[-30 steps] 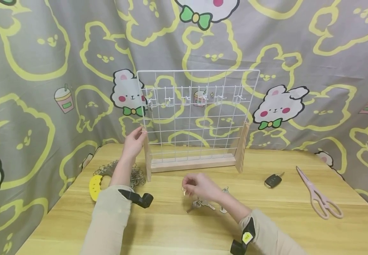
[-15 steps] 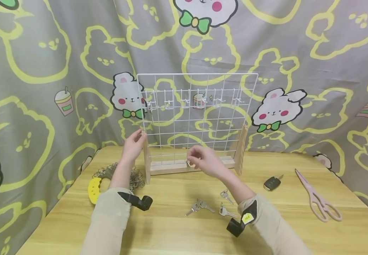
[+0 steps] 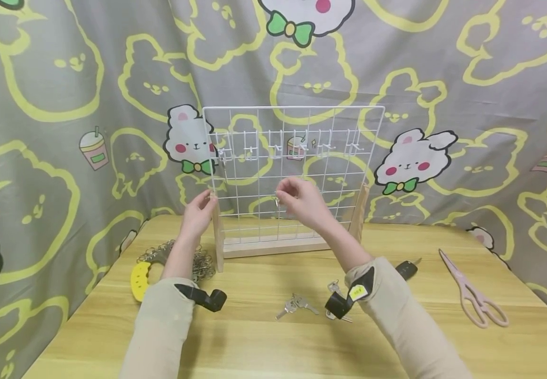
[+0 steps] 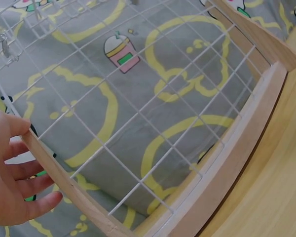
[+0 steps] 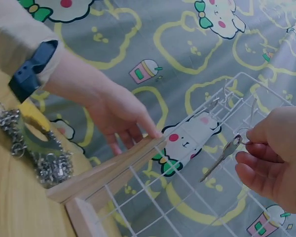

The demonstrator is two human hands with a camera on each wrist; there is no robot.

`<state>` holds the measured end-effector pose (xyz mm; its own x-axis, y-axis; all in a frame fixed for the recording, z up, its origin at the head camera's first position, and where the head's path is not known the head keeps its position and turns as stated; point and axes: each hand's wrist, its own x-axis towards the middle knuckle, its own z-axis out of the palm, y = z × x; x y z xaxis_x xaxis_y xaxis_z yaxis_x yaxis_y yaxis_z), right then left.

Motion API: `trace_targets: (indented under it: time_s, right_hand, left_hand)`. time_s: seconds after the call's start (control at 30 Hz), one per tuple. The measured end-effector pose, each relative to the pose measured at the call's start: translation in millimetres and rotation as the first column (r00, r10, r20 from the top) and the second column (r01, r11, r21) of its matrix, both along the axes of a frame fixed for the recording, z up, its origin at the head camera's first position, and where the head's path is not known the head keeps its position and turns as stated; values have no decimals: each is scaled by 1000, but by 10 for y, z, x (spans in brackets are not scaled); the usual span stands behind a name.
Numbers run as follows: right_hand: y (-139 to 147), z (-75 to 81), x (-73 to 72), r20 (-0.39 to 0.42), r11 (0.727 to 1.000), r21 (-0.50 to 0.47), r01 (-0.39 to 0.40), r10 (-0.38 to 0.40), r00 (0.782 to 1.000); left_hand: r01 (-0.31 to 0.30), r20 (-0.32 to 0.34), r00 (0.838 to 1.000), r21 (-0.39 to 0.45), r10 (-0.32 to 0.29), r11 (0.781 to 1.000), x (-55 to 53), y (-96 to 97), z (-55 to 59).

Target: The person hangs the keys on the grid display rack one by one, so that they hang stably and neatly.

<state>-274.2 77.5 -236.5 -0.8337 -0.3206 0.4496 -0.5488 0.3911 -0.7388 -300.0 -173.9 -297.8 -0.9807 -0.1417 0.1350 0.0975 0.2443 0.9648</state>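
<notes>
A white wire grid rack (image 3: 297, 196) with a wooden base stands upright on the table. My left hand (image 3: 198, 213) grips its left wooden post (image 4: 64, 170), thumb on the near side and fingers behind. In front of the grid, my right hand (image 3: 304, 202) pinches a key (image 5: 222, 157) by its small ring; the key hangs down in the right wrist view. A row of white hooks (image 3: 275, 150) runs along the upper grid. From the leftmost hook hangs another metal key (image 4: 5, 47). Several loose keys (image 3: 297, 305) lie on the table below, some partly hidden behind the right wrist camera.
Left of the rack lies a yellow-handled bunch (image 3: 139, 281) of many metal rings, partly behind the left forearm. A black car key (image 3: 407, 269) and pink scissors (image 3: 472, 295) lie at the right. A patterned curtain (image 3: 481, 105) hangs close behind the table.
My right hand has risen from low over the table to mid-height before the grid, carrying the key. The left hand has stayed on the post.
</notes>
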Motion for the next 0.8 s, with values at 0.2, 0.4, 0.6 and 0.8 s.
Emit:
trace_targets:
  time_s: [0.2,0.4,0.6,0.8]
  right_hand:
    - [-127,174,-63,-58,1000,-11,21,-22,998]
    - [-245,309,-110,-113,998,-60,16,-23,993]
    - [-352,381,-136,-144,996,-82,23,-35,989]
    - [-436,419,-176,-173,996,-60,65,-74,982]
  left_hand:
    - [0,-3,1000,11,0,1000,5,3,0]
    - [-1,-8,1000,-4,1,1000,17,12,9]
    - [-2,-8,1000,-19,2,1000,19,13,8]
    - [-8,-13,1000,-23,7,1000,15,6,8]
